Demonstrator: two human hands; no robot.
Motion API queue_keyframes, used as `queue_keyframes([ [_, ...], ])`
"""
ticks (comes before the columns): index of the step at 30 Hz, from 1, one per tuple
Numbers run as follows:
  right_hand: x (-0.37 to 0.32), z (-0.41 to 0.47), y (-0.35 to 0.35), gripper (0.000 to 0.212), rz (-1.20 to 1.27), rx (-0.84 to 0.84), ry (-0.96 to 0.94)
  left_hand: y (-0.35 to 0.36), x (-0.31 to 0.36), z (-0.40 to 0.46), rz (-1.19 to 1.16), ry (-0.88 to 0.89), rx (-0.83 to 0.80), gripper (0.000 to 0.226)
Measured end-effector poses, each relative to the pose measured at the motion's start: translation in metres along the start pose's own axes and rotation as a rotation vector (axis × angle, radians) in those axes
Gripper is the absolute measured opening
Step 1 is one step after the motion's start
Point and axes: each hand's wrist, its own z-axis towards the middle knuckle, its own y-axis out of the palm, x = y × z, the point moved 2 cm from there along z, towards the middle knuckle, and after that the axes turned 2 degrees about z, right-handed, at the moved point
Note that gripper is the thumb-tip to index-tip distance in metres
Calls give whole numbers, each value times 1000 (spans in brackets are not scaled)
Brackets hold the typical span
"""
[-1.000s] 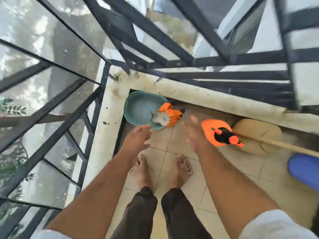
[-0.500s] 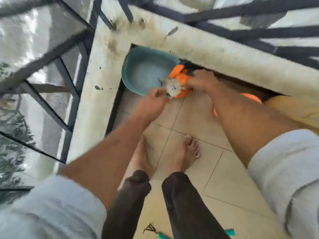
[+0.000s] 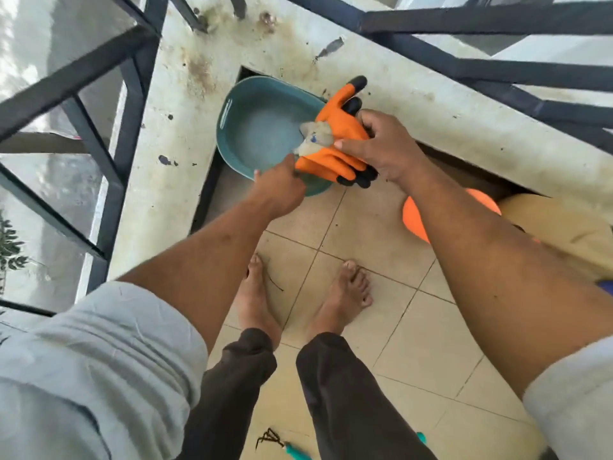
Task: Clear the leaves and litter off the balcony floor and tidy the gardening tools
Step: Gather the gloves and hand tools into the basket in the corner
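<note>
we grip orange gloves (image 3: 335, 141) in right hand (image 3: 381, 147); left hand (image 3: 280, 185) pinches their grey cuff, green basin (image 3: 232, 127) just beyond fingertips.

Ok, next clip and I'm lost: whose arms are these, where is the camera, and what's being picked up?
No machine here: a person wears a wide-angle camera on the head, looking down at their own arms and bare feet on a tiled balcony floor. The right hand has its grip on a pair of orange gloves lying over the rim of a teal basin. The left hand pinches the gloves' grey cuff end at the basin's near edge. Near the bottom edge lies a small hand rake with a teal handle.
</note>
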Motion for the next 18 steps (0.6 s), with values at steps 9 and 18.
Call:
queue_keyframes([
  [9, 2, 0, 43, 62, -669, 190, 91, 8, 1, -6, 393, 177, -30, 93],
  [18, -1, -31, 23, 68, -288, 357, 201, -12, 29, -35, 129, 171, -73, 67],
])
